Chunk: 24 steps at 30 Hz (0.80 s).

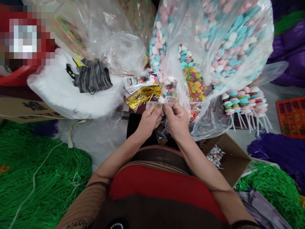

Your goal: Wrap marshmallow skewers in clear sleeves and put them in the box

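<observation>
Between my two hands a small clear packet of marshmallow candy (169, 90) stands upright, with printing on its film and pink, white and blue pieces inside. My left hand (152, 117) pinches its lower end from the left. From the right, my right hand (175, 118) closes its thumb and fingers on the same end. What lies right between the fingertips is too small to make out. Just left of the packet are gold twist ties (144, 97) and a stack of printed wrappers (141, 81). Ring-shaped gummies (195, 83) lie to the right, near my right hand.
Large clear bags of marshmallows (234, 41) stand at the back right. Several candy skewers (245, 101) lie at the right, above an open cardboard box (228, 159) with packets inside. A striped grey cloth (94, 76) rests on a white bag (59, 92). Green cord heaps (43, 178) flank me.
</observation>
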### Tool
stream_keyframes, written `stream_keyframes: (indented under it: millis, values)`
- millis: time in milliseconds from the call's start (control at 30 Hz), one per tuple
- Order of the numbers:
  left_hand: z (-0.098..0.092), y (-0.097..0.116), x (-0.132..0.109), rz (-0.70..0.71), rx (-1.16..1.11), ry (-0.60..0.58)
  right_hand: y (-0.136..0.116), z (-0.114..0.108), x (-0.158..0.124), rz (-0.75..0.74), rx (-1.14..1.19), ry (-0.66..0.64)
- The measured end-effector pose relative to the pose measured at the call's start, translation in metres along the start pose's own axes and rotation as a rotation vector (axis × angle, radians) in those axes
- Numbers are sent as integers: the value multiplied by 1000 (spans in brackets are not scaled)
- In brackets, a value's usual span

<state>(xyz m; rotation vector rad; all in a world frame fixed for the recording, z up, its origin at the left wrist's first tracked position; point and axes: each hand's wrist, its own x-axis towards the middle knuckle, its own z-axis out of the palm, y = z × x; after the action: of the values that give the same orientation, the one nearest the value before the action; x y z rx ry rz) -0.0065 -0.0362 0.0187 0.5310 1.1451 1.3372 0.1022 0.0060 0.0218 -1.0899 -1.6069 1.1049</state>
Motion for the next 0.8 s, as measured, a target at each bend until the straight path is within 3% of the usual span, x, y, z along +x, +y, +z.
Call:
stream_keyframes:
  millis: [133, 267, 333, 400, 433, 500, 567, 667, 800]
  values:
    - [-5, 12, 6, 170, 78, -100, -5, -9, 2, -197, -134, 0]
    - [-4, 46, -6, 364, -70, -202, -8, -15, 4, -421, -290, -14]
    - [-2, 64, -22, 397, -68, -291, -11, -17, 6, -462, -348, -12]
    - [-1, 74, -37, 413, 115, -443, -15, -22, 10, -485, -402, 23]
    - [-1, 75, -42, 424, 191, -523, -19, -24, 12, -495, -423, 50]
    - [-1, 69, -44, 314, 333, -580, -29, -30, 14, -509, -443, 102]
    - [0, 57, -35, 120, 329, -485, -38, -33, 13, -510, -431, 145]
    - [1, 48, -13, -68, 96, -408, -45, -33, 4, -542, -372, 145]
    - [-2, 64, -6, -1, -51, -313, -36, -31, -6, -532, -312, 37]
